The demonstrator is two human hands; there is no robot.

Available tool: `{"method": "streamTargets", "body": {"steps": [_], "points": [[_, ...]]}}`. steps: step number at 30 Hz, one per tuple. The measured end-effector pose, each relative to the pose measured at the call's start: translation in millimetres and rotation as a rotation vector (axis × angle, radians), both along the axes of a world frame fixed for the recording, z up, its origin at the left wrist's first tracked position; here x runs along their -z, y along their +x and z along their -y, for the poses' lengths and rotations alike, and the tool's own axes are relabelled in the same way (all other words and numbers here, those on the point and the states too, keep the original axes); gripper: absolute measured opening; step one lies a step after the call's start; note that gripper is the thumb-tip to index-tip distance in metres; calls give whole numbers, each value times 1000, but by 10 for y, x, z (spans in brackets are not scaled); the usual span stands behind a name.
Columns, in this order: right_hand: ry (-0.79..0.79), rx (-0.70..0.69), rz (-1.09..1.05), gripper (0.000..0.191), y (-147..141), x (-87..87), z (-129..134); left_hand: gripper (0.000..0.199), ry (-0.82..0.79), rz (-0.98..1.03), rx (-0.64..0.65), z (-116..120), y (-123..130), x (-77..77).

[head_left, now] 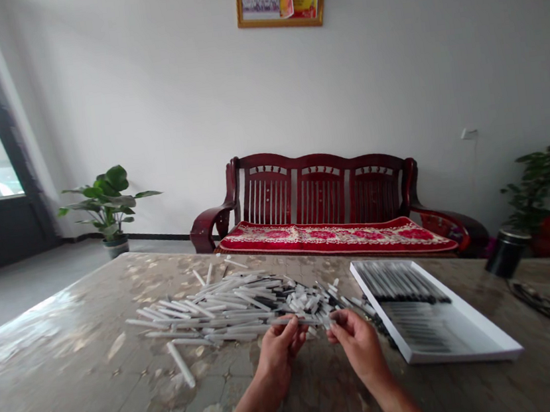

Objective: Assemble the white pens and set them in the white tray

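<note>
White plastic tubes (227, 309) heaped loose on glossy tabletop (74, 364) within easy reach, left hand (280, 359) and right hand (358, 346) pinching one tube (309, 320) between fingertips, black-tipped pens (399, 282) kept apart in rows in white tray (453, 352) alongside.

white tubes (227, 309), a dark red settee (320, 190), a red cushion (334, 237) with pink flowers.

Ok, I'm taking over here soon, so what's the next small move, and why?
Probably lay the white plastic tube from the left hand into the white tray, beside its rows of dark-tipped tubes. The right hand is at the tube's end, the loose pile lies jumbled, and the tray keeps things in neat lines.
</note>
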State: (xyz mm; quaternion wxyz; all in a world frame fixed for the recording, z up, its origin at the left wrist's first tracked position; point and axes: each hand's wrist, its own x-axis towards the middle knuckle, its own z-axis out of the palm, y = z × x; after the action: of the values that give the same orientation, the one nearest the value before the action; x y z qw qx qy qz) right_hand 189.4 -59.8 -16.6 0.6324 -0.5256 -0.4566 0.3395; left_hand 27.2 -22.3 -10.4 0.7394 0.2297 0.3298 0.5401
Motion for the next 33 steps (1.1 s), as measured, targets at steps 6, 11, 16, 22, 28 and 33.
{"method": "streamTargets", "body": {"steps": [6,11,16,22,28,33], "points": [[3,-9,24,42,-49,69,10,34,13,15,19,15,14,11],[-5,-8,10,43,-88,62,10,40,41,-7,14,23,15,34],[-128,-25,-126,51,-103,-3,15,47,133,-57,-17,31,5,50],[-215,-30,-331,53,-118,10,36,47,222,-97,-55,75,3,24],[-185,-158,-173,37,-75,-17,44,49,160,-95,-72,45,1,15],[97,-61,534,23,-37,-195,102,48,130,-86,-43,41,-6,4]]}}
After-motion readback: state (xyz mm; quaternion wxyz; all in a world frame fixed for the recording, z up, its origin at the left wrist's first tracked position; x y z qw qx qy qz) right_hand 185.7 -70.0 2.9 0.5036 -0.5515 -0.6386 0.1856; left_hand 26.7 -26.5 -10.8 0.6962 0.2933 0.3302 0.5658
